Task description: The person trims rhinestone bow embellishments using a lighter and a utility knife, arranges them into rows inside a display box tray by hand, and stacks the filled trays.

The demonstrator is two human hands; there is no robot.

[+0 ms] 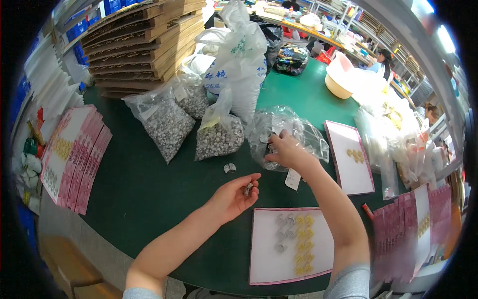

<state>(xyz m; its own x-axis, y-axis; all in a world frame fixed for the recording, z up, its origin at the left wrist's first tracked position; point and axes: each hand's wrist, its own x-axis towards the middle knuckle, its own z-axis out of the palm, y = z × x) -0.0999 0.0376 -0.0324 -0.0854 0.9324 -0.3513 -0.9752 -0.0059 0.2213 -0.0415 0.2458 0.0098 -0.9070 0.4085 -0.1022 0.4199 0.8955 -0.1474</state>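
My left hand [235,196] is palm up over the green table, its fingers curled round a few small silver pieces [247,189]. My right hand [286,149] reaches into an open clear plastic bag [313,142], fingertips down on dark and silver pieces; what they pinch is hidden. Below my hands lies a white board with a pink edge [266,266], bearing rows of silver pieces [281,233] and gold pieces [304,245]. Two small silver pieces [229,168] lie on the table above my left hand. A white label [293,180] sits below the bag.
Filled bags of silver pieces [167,127] [219,138] and a large white bag [239,65] stand behind. Cardboard [134,47] is stacked back left. Pink-edged boards stand left [74,154] and right [403,229]; another [348,174] lies right. A person [382,65] is farther back.
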